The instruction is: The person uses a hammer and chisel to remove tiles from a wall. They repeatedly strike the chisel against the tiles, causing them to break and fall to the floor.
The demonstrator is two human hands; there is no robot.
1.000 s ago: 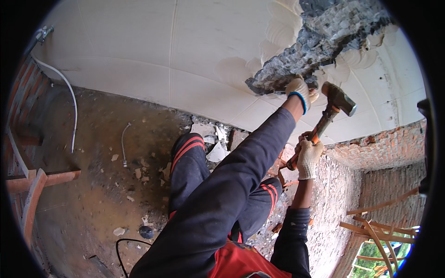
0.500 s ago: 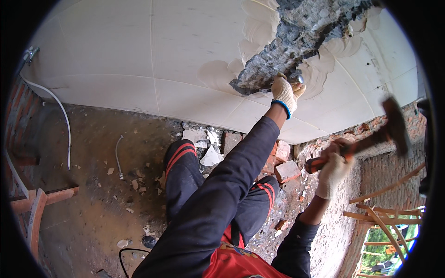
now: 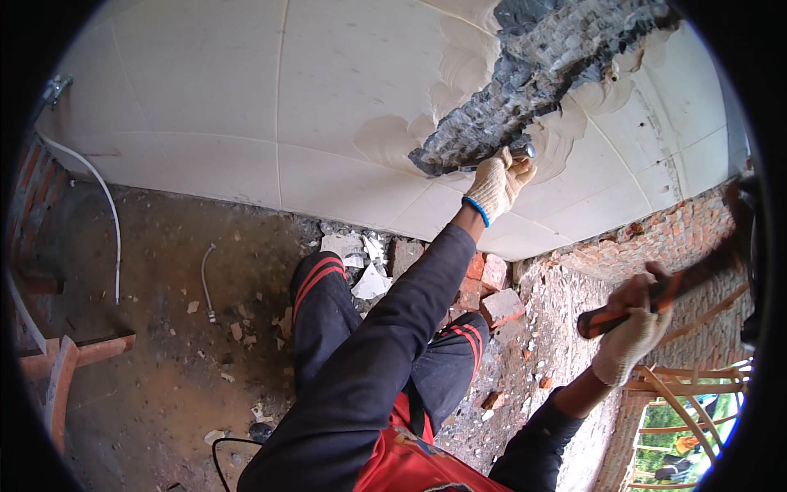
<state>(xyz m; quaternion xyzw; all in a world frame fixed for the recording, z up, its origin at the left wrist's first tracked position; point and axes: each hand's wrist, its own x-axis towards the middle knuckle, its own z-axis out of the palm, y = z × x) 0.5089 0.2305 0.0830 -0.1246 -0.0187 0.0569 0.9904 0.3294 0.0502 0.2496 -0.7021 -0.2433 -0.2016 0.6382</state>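
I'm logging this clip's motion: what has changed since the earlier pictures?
The right hand has swung the hammer rightward, away from the chisel. Nothing was taken up or let go. The left hand still holds the chisel at the gouge in the wall.

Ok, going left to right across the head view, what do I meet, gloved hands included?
Long white hose → short hose with an end fitting → broken white tile piece → gloved left hand holding a chisel → gloved right hand gripping a hammer, whose handle shows on both sides.
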